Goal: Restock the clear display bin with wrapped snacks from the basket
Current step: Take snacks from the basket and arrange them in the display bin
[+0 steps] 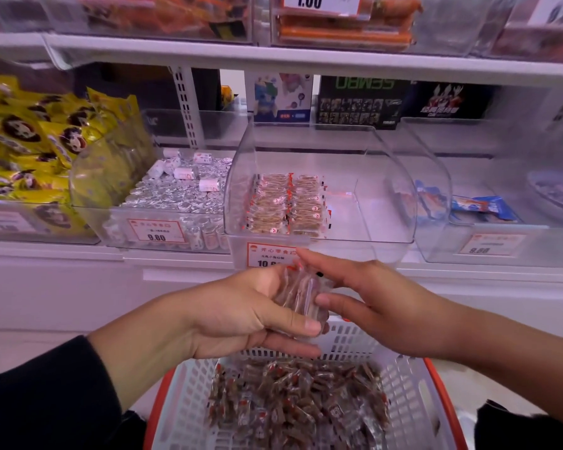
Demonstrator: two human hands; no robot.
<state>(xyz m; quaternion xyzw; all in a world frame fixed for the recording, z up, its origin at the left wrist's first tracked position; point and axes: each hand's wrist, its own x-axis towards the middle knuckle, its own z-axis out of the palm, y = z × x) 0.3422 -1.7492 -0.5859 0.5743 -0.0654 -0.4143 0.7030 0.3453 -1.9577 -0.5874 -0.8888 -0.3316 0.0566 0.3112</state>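
Note:
My left hand (241, 315) grips a small stack of clear-wrapped brown snacks (301, 295) in front of the shelf, just below the clear display bin (387, 203). My right hand (368, 298) touches the stack's right side with its fingers straight. Two neat rows of the same snacks (288, 206) lie in the bin's left half; its right half is bare. Below my hands stands the white basket (189, 397) with an orange rim, holding several loose wrapped snacks (299, 404).
A bin of silver-wrapped sweets (179, 193) stands left of the display bin, with yellow packets (33, 147) beyond it. To the right is a bin with blue packets (481, 207). An upper shelf (273, 58) overhangs. Price labels front the bins.

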